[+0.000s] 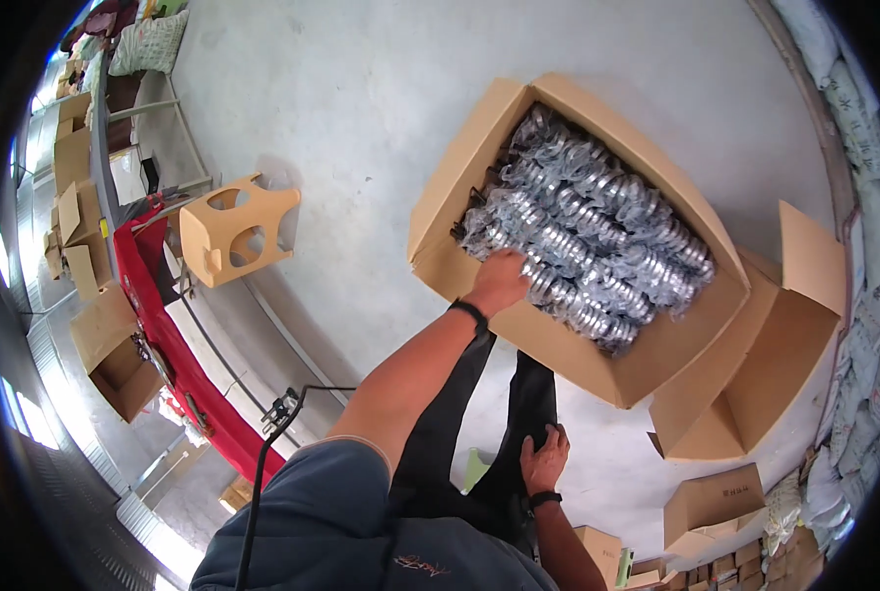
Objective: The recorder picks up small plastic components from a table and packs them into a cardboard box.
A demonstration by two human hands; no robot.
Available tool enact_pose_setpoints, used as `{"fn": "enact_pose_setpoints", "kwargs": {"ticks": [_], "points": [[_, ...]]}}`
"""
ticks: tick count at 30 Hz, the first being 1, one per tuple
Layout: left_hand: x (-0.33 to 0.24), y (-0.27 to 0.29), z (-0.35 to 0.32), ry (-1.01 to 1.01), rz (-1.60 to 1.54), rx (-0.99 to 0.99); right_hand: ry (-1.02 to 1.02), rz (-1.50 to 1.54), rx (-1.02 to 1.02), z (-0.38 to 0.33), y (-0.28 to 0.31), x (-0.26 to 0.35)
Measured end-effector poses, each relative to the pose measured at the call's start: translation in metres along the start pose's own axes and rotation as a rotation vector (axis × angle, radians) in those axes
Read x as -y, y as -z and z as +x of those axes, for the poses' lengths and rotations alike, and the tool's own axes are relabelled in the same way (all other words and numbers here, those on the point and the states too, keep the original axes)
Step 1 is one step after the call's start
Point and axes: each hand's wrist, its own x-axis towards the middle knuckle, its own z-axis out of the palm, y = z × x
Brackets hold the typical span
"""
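A large open cardboard box (656, 163) stands tilted on the floor before me. It is filled with rows of shiny, ring-shaped metal parts (597, 231) wrapped in clear plastic. My left hand (499, 282) reaches over the near left wall of the box, fingers curled against the wrapped parts at that edge. What the fingers hold, if anything, is hidden. Resting on my right leg, near the knee, is my right hand (545, 461), its fingers stretched out and nothing in them.
Beside the large box, an open cardboard box (720, 414) lies to the right. A smaller carton (714, 507) sits at lower right. An orange-tan plastic stool (208, 241) stands at left, by a bench with red cloth (144, 286). White sacks (853, 128) line the right side.
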Motion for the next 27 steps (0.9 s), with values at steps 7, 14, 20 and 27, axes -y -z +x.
{"fn": "enact_pose_setpoints", "kwargs": {"ticks": [7, 14, 20, 27], "points": [[-0.036, 0.046, -0.182, 0.201, -0.068, 0.046, 0.15, -0.071, -0.113, -0.017, 0.085, -0.026], [-0.042, 0.039, -0.368, 0.408, -0.318, -0.23, 0.171, -0.106, 0.073, -0.037, 0.173, -0.112], [-0.041, -0.009, -0.51, 0.556, -0.369, -0.447, 0.032, -0.124, 0.206, -0.034, 0.225, -0.202], [-0.16, 0.07, -0.635, 0.108, -1.349, -0.561, 0.583, -1.05, 0.488, -0.017, 0.251, -0.21]]}}
